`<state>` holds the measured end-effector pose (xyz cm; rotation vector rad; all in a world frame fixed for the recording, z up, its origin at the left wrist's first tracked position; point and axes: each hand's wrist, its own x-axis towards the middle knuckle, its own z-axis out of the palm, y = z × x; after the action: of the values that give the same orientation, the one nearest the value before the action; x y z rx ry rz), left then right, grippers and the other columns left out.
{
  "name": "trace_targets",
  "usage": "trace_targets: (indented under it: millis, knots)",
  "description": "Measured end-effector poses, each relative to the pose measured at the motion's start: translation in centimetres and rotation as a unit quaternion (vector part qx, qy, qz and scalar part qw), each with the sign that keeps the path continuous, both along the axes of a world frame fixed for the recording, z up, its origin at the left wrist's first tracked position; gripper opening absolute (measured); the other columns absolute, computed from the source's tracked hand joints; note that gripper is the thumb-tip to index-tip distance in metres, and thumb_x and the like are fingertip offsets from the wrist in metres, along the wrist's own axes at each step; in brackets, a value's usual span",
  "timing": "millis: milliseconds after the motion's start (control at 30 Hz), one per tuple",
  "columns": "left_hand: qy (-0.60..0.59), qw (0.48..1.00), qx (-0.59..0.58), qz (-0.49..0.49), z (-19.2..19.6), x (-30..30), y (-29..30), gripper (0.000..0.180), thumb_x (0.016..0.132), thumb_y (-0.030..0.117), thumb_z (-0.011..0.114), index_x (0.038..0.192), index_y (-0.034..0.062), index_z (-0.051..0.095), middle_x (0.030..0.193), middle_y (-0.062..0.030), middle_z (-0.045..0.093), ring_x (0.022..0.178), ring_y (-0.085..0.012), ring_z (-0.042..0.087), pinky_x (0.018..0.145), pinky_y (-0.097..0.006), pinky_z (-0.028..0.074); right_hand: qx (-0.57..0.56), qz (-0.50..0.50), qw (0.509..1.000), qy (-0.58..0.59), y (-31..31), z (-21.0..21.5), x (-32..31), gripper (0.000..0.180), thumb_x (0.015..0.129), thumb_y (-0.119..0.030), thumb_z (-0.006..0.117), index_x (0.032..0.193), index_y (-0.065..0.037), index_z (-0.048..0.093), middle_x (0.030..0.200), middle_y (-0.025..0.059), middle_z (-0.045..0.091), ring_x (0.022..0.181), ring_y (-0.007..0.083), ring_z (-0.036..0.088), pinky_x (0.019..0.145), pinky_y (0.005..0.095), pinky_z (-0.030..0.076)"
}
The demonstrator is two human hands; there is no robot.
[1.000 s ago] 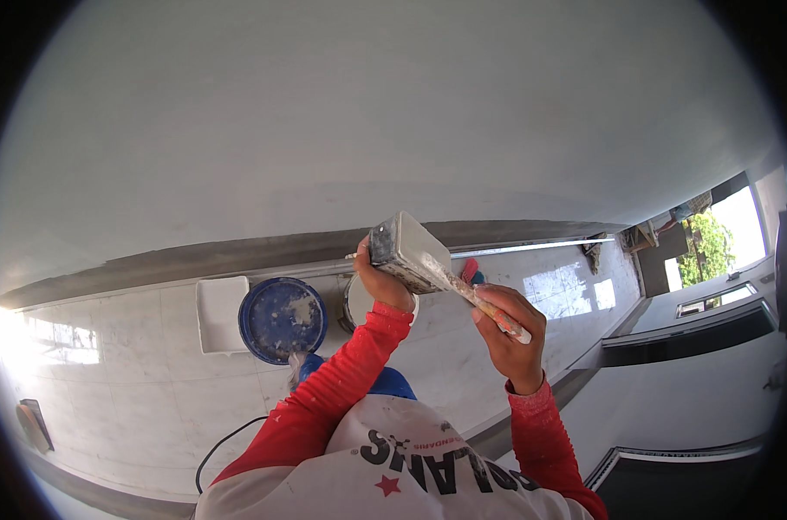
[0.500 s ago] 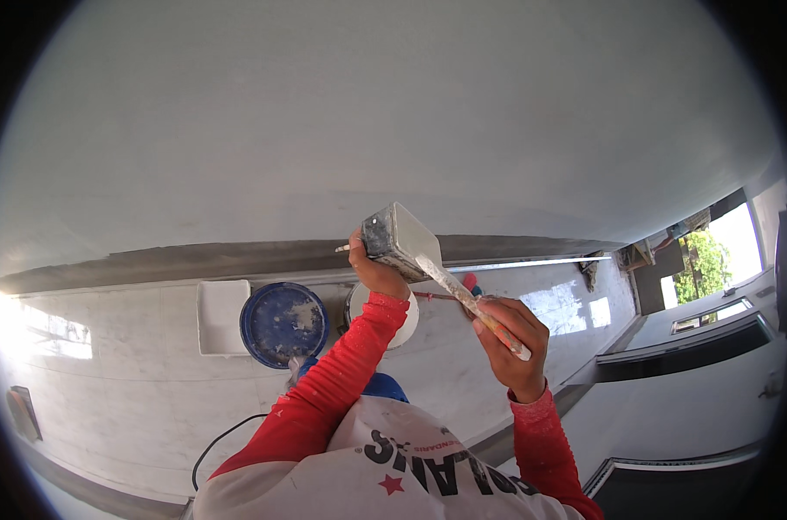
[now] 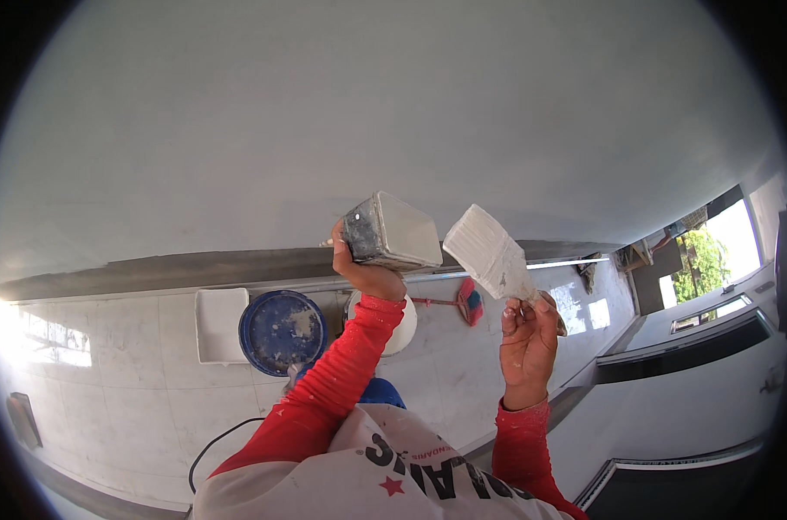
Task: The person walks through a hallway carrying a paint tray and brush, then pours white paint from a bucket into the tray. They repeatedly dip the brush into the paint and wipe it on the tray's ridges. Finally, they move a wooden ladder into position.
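My left hand (image 3: 369,276) is wrapped round a boxy, paint-smeared container (image 3: 408,232), which has a dark, scuffed side and a pale off-white top face. A small pale stick end (image 3: 326,243) pokes out beside the fingers. My right hand (image 3: 529,351) is closed on the handle of a wide, flat paintbrush (image 3: 487,253). White paint coats the brush, and its broad side shows ridges. The brush head is held up just right of the container, with a narrow gap between them. Most of the brush handle is hidden by the right hand.
A smooth pale wall (image 3: 367,104) rises ahead, with a grey strip (image 3: 168,263) along its base. Below are a white tray (image 3: 221,328), a blue lid or bucket (image 3: 276,338), a white bucket (image 3: 402,334) partly behind my arm, and a pink-red dustpan-like object (image 3: 471,303).
The paintbrush has moved off the container's edge to the right and turned, so its broad side shows. My left hand and the container have shifted slightly left and up.
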<state>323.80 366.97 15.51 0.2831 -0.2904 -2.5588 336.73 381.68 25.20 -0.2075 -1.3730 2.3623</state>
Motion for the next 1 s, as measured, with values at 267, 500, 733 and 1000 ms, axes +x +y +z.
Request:
trace_targets:
  millis: [267, 500, 733, 1000]
  knots:
    - [0.033, 0.993, -0.055, 0.101, 1.7, -0.9, -0.9, 0.057, 0.085, 0.053, 0.033, 0.107, 0.0034, 0.051, 0.096, -0.0070, 0.053, 0.092, -0.0178, 0.052, 0.079, -0.032, 0.045, -0.013, 0.015, 1.000, -0.017, -5.0, -2.4, -1.8, 0.015, 0.087, -0.017, 0.066, 0.087, -0.010, 0.053, 0.086, 0.0102, 0.065, 0.081, 0.0209, 0.067, 0.068, 0.0292, 0.058]
    - [-0.008, 0.996, -0.017, 0.083, 2.8, -0.5, -3.5, 0.054, 0.086, 0.052, 0.032, 0.104, 0.0056, 0.053, 0.094, -0.0047, 0.054, 0.090, -0.0171, 0.054, 0.078, -0.033, 0.046, 0.074, 0.041, 0.996, -0.042, -3.1, 0.0, -0.4, 0.018, 0.088, -0.013, 0.063, 0.095, -0.007, 0.048, 0.088, 0.0109, 0.062, 0.083, 0.0247, 0.067, 0.072, 0.0350, 0.058]
    - [-0.084, 0.988, 0.129, -0.021, 4.3, 0.9, -4.9, 0.057, 0.087, 0.056, 0.034, 0.108, 0.0074, 0.055, 0.105, -0.0052, 0.056, 0.099, -0.0205, 0.054, 0.084, -0.034, 0.045, 0.362, 0.005, 0.914, 0.182, -1.3, 1.4, -0.9, 0.029, 0.086, -0.013, 0.067, 0.108, -0.004, 0.050, 0.108, 0.0144, 0.053, 0.096, 0.0255, 0.060, 0.082, 0.0373, 0.055]
    - [-0.044, 0.986, 0.133, -0.095, 4.3, 1.3, -4.9, 0.056, 0.089, 0.056, 0.036, 0.112, 0.0082, 0.054, 0.112, -0.0046, 0.054, 0.104, -0.0198, 0.052, 0.089, -0.033, 0.043, 0.591, 0.031, 0.764, 0.259, -0.9, 1.8, -2.5, 0.027, 0.080, -0.014, 0.074, 0.099, -0.005, 0.057, 0.096, 0.0136, 0.062, 0.086, 0.0246, 0.062, 0.075, 0.0337, 0.052]
